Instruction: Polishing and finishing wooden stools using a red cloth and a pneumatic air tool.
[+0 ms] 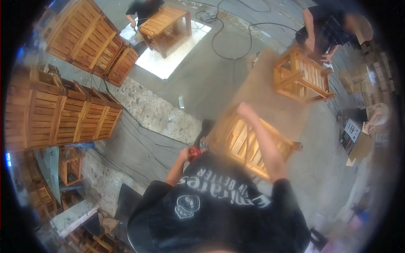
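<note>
In front of me a wooden slatted stool (253,145) stands tilted, its bare slats facing up. My right arm reaches across it, and my right hand (245,111) is closed over its far edge. Low at the left, next to my shirt, my left hand (184,155) is wrapped round a red tool (194,153). My body hides part of that tool, so its exact kind does not show. The near left corner of the stool looks blurred.
Stacked wooden slatted pieces (63,111) line the left side. At the far left a person works at a wooden table (164,23) on a white sheet (162,63). Another person handles a slatted stool (301,74) at the far right. A black hose (231,57) loops across the floor; cardboard boxes (358,145) lie right.
</note>
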`<action>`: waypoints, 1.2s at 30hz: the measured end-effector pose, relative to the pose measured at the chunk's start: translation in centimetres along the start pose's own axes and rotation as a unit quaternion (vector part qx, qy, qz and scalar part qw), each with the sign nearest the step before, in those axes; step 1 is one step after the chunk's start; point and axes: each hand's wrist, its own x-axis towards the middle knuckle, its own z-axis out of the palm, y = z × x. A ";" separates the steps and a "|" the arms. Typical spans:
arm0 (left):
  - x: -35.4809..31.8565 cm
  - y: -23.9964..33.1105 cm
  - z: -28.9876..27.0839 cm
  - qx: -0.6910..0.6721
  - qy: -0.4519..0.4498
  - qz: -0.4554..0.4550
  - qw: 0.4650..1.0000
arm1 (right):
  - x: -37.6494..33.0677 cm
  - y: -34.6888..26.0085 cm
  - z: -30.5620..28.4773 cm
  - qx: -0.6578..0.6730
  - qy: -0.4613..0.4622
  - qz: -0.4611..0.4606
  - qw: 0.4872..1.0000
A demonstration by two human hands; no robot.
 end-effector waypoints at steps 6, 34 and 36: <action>-0.4 1.4 -1.8 0.113 -0.130 -0.157 0.972 | 1.2 1.0 -0.8 0.096 -0.003 0.077 0.992; 5.4 24.1 -2.1 -0.046 0.229 0.118 0.965 | -3.9 -0.8 1.2 0.016 0.033 0.052 0.998; 9.8 25.4 -0.2 -0.091 0.232 0.185 0.951 | -10.1 -3.7 -0.2 0.068 0.003 0.044 0.997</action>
